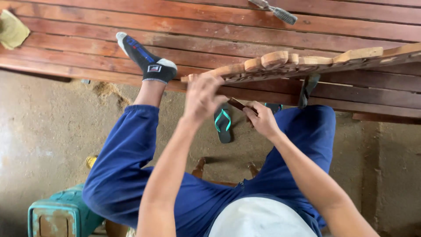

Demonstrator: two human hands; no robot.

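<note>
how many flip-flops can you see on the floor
2: one flip-flop between the hands on the dirt floor; a second mostly hidden behind the right hand. Others may be hidden.

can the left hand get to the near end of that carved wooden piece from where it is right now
Probably yes. The left hand is already raised at the near end of the carved wooden piece, fingers apparently touching its edge, with nothing between them. The right hand sits lower, holding a small tool.

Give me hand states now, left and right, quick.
Left hand: fingers curled against the end of the carved pale wooden panel; grip cannot be told.
Right hand: closed on a thin dark brown tool.
</note>
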